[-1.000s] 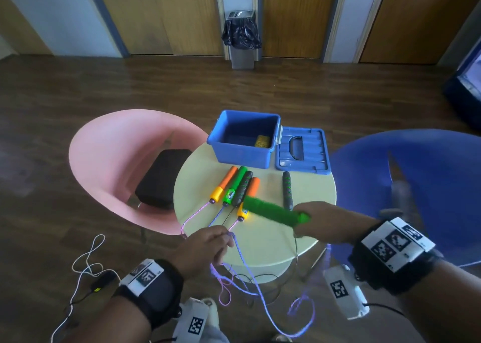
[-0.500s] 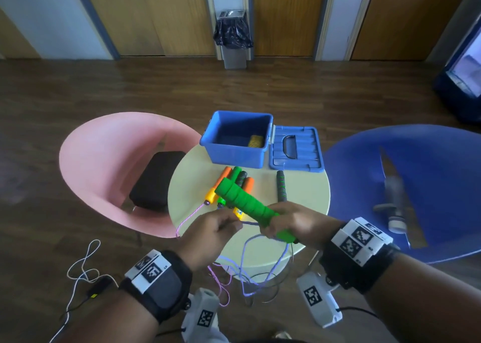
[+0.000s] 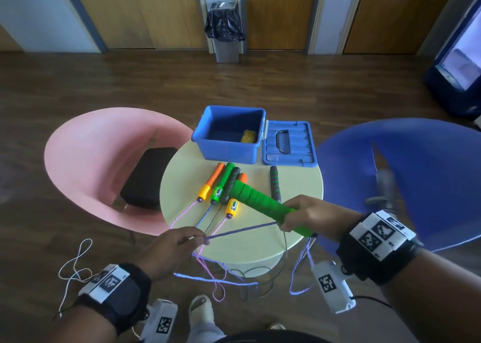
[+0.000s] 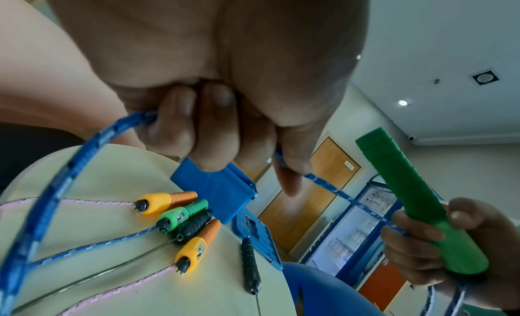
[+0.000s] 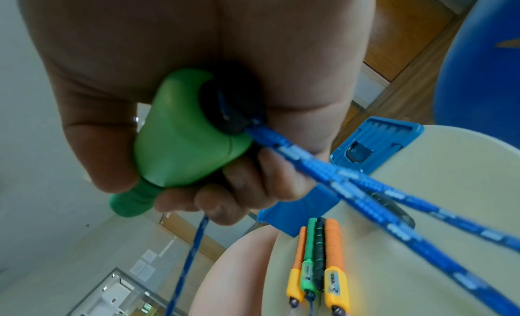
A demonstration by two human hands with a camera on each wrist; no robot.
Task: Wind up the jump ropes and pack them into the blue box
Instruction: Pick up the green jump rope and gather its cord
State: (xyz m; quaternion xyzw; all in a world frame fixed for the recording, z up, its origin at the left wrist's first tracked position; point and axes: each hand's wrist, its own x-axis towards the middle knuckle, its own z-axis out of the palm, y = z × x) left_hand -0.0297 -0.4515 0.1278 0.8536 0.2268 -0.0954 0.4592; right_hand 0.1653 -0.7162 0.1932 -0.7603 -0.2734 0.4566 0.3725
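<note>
I see a round pale table (image 3: 299, 186) on a dark wooden floor (image 3: 104, 82). A pink chair (image 3: 86, 155) stands left of my hands, a blue chair (image 3: 416, 165) right of them, and wooden doors and a trash bin (image 3: 226, 34) are far ahead.

Compared with half a second ago, my hands have moved apart, and the blue rope (image 3: 242, 229) now runs straight and tight between them.

My left hand (image 3: 171, 249) pinches this rope between thumb and fingers, above the near edge of the table. Ahead of both hands, four handles lie side by side: orange, green, black, orange (image 3: 235, 194); their rope ends point toward me. A second black handle (image 3: 274, 186) lies alone, ahead of my right hand. My right hand (image 3: 312, 216) is wrapped around the lower part of the green handle (image 3: 257, 199). Its long axis goes diagonally: the free end points up and away to the left, and the rope end points toward me and to the right. The blue box (image 3: 229, 150) stands open behind the handles, with its lid (image 3: 289, 144) flat at its right side.
</note>
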